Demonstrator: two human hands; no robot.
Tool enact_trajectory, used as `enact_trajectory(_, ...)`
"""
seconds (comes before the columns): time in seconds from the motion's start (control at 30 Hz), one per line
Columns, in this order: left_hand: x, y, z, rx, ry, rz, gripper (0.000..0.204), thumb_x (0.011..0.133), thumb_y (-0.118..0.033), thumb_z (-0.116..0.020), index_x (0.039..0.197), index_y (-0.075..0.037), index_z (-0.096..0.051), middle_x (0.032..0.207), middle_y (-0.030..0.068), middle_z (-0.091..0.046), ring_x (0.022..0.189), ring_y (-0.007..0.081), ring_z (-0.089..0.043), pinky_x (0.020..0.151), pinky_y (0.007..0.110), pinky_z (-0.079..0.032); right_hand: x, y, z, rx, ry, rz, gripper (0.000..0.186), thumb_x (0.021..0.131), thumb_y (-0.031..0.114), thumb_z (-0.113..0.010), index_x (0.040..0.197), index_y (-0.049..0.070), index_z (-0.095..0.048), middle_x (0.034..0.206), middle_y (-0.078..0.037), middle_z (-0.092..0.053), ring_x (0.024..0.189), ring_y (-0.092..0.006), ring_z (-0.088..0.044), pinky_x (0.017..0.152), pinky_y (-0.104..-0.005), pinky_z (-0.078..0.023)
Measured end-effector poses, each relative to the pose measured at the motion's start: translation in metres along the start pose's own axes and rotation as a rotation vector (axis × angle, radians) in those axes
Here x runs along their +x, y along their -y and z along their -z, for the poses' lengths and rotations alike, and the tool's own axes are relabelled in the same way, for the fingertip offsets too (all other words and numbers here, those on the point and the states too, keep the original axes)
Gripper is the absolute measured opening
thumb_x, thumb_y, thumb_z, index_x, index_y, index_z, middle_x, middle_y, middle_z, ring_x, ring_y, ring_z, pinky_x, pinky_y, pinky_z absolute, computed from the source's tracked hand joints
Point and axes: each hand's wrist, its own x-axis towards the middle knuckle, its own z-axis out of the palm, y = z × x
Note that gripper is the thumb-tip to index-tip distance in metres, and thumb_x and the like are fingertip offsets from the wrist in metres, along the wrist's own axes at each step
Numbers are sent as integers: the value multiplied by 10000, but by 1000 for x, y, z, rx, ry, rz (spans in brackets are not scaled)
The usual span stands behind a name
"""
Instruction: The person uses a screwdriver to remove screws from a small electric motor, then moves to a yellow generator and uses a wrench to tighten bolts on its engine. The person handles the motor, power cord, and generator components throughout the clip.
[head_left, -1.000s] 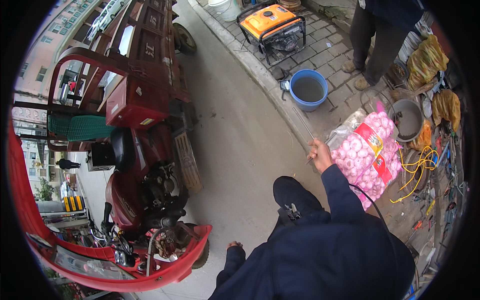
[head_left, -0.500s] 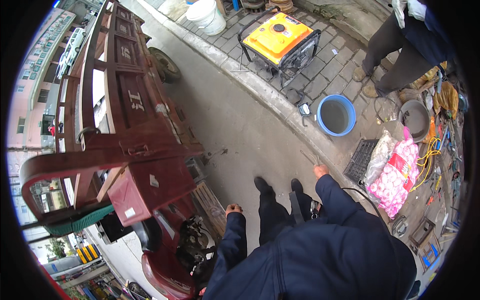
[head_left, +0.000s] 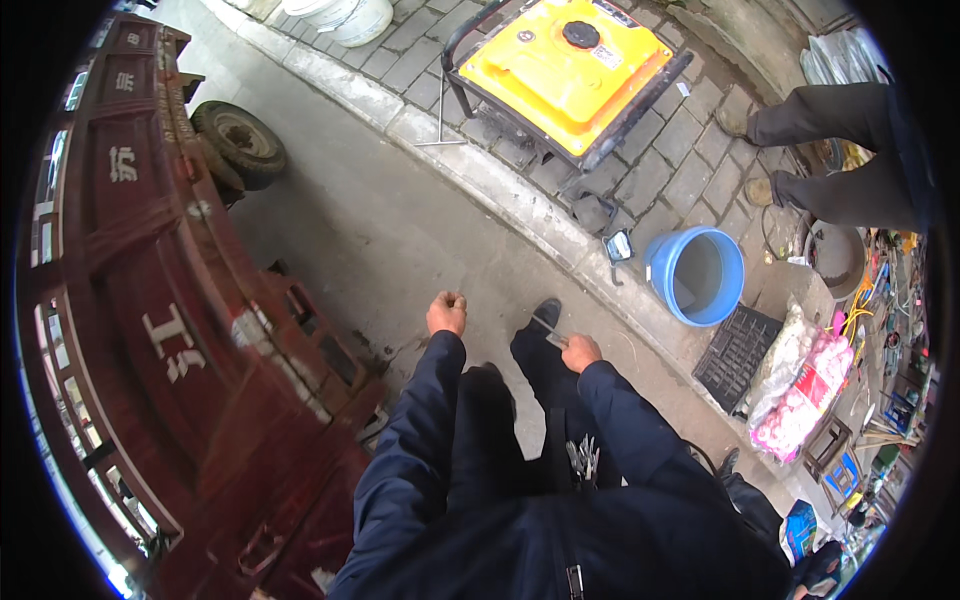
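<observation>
My right hand (head_left: 581, 353) is closed around a slim metal tool (head_left: 549, 332) whose thin end points up and left over my shoe; its exact kind is unclear. My left hand (head_left: 447, 313) is held out over the pavement, its fingers curled together. Whether something small sits in those fingers I cannot make out. Ahead on the paving stands a generator (head_left: 566, 68) with a yellow top, a black cap and a black tube frame. Neither hand touches it. A bunch of keys (head_left: 583, 458) hangs at my waist.
A dark red cargo tricycle (head_left: 190, 340) lines the left side. The kerb (head_left: 480, 175) crosses diagonally ahead. Beyond it are a blue bucket (head_left: 696, 277), a black crate (head_left: 738, 350), a pink net bag (head_left: 803, 400) and a white bucket (head_left: 348, 18). Another person's legs (head_left: 840, 150) are at the right.
I have stepped ahead, so the generator looks nearer and the tricycle lies further left. Both hands have come closer together in front of me; the right one still holds the metal tool.
</observation>
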Motion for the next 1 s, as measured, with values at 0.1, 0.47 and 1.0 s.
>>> enact_trajectory(0.1,84,-37,-31,26,16,-113,199,901,-219,-702,956,-31,-737,895,157,-772,861,298,-753,821,398,-567,82,9,-5,15,-1,182,198,922,242,-652,966,58,-710,952,-233,-727,959,-465,-678,839,-549,-537)
enact_trajectory(0.47,319,-127,-200,77,147,-798,222,874,-162,-779,1026,-25,-694,928,161,-715,825,318,-707,759,403,-560,289,-71,-96,220,55,413,227,979,259,-628,884,52,-636,822,-205,-665,819,-449,-619,729,-502,-480)
enact_trajectory(1.0,369,-101,-200,25,421,-1153,241,859,-106,-807,1035,-36,-658,900,98,-650,716,215,-639,662,346,-541,332,-163,-186,504,-264,-224,414,817,313,-848,1077,24,-706,1020,-191,-743,972,-332,-729,846,-432,-557)
